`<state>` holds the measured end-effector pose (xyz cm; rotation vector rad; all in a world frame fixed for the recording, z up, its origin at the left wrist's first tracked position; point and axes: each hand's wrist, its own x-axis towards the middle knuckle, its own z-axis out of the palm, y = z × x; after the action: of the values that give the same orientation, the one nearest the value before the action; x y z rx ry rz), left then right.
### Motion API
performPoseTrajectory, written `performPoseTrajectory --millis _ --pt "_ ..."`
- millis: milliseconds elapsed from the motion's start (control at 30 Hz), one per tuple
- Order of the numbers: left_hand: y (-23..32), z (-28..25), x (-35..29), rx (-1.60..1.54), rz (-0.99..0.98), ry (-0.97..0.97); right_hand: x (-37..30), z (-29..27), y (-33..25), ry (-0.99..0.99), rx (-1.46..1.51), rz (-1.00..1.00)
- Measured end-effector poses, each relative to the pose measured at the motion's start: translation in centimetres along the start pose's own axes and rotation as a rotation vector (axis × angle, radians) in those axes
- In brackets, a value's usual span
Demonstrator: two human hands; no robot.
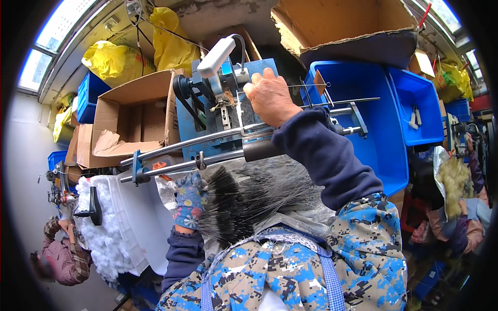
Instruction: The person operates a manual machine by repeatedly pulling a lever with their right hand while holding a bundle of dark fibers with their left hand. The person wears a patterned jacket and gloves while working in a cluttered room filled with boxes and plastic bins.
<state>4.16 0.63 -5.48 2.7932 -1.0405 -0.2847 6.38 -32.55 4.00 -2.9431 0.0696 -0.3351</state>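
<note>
My right hand point(272, 97) is bare and closed over the top of a blue bench machine point(253, 67); what its fingers grip is hidden beneath them. A thin metal rod with a looped end point(328, 84) sticks out to the right of that hand. My left hand point(189, 201), in a blue flowered glove, is just below the two metal rails point(218, 158). Its fingers look curled together, beside a thick bunch of black bristles point(228, 202); anything inside them does not show. Long loose bristles point(280, 184) fan out to the right across a grey sheet on my lap.
An open cardboard box point(109, 122) stands left of the machine, and a blue bin point(381, 119) stands to its right. A larger torn box point(347, 28) is behind. White fluffy material point(104, 228) lies at the left. One person point(65, 254) works at far left, another point(461, 223) at far right.
</note>
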Motion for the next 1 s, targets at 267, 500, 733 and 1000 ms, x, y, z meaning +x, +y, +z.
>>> performPoseTrajectory --millis 267,500,733,1000 --pt "0.7 -1.2 -0.8 -0.122 0.043 0.097 0.9 2.8 0.6 -0.046 -0.032 0.058" --pt "1.0 -1.5 -0.9 -0.181 0.053 0.137 0.5 2.6 0.5 0.007 0.024 0.034" --pt "2.6 -1.8 -1.1 -0.548 0.056 0.153 1.1 3.9 1.4 0.002 0.153 0.071" --pt "4.5 -4.8 -0.5 -0.270 0.255 0.260 -0.6 3.6 1.9 0.135 0.008 0.122"
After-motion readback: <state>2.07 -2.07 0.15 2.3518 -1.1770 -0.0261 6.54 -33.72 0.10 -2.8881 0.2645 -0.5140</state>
